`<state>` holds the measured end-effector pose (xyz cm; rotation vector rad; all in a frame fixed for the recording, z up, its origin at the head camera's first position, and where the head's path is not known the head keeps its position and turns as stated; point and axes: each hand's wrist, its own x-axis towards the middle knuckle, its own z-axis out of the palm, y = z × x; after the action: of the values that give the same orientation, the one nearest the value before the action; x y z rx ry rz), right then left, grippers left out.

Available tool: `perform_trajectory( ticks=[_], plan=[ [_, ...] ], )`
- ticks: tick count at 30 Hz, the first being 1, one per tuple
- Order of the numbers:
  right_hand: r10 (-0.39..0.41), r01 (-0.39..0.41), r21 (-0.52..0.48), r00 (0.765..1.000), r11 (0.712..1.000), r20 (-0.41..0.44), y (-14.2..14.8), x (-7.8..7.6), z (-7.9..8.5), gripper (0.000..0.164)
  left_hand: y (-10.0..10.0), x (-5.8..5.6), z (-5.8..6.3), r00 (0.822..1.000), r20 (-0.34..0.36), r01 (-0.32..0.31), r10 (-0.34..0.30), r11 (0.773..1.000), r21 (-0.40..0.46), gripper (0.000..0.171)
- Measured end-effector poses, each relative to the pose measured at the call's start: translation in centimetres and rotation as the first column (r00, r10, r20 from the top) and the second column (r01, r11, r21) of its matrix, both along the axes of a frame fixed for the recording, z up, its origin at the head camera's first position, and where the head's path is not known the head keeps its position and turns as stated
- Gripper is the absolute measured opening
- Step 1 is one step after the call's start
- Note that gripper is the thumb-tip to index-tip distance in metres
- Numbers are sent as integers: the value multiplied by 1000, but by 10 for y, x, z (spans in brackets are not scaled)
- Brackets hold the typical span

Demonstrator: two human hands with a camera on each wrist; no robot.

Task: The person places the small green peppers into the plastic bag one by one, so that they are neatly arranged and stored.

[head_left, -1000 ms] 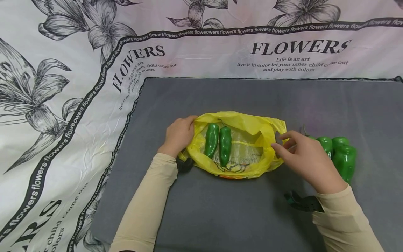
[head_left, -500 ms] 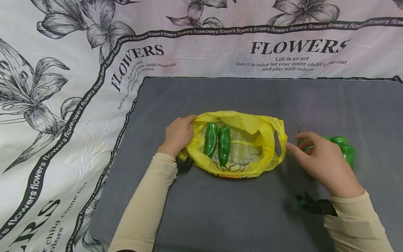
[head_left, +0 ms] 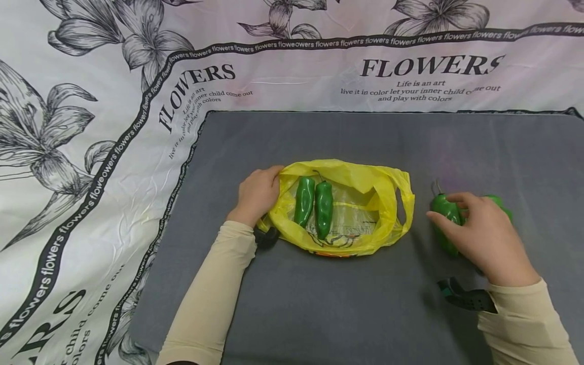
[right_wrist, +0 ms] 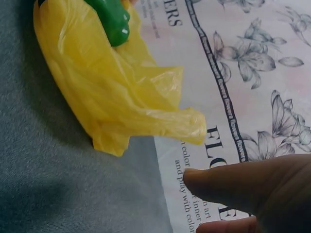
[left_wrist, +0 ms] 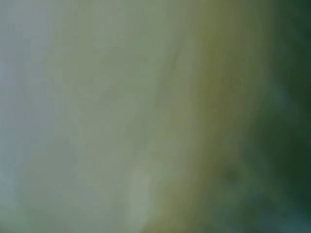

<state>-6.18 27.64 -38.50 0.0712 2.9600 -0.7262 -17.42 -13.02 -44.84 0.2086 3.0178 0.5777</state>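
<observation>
A yellow plastic bag [head_left: 347, 248] lies with its mouth spread wide, two long green peppers [head_left: 324, 210] side by side inside it. Its left rim is held by my left hand [head_left: 256, 196]. To the right of the bag, my right hand [head_left: 485, 238] hovers close over a green pepper [head_left: 441, 207] with a thin stem, thumb and fingers apart. More green shows past its knuckles, where another pepper [head_left: 501, 204] is mostly hidden. In the right wrist view the thumb [right_wrist: 218, 187] stands away from the bag. The left wrist view is only a blur.
All of this rests on a grey cloth surface [head_left: 319, 304]. A white cloth border [head_left: 292, 91] with printed flowers and lettering runs along the back and left side. Each wrist wears a dark strap [head_left: 470, 299], with beige sleeves behind.
My right hand has left the bag's right handle and moved right, over the green peppers. My left hand stays on the bag's left rim, and the two peppers inside have not moved.
</observation>
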Motion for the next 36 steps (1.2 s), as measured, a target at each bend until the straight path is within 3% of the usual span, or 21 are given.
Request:
perform_trajectory(
  ticks=[10, 22, 36],
  plan=[
    [-23, 21, 27, 998, 999, 55, 3, -1, -9, 83, -1, 1, -1, 1000, -2, -1, 1, 1000, 5, 42],
    [-3, 0, 55, 998, 999, 56, -3, -3, -18, 89, -2, 1, -1, 1000, -14, -2, 2, 1000, 10, 41],
    [-17, 16, 51, 1000, 999, 17, -8, -6, -29, 82, -1, -2, -1, 1000, -3, 6, -6, 1000, 11, 41]
  ],
)
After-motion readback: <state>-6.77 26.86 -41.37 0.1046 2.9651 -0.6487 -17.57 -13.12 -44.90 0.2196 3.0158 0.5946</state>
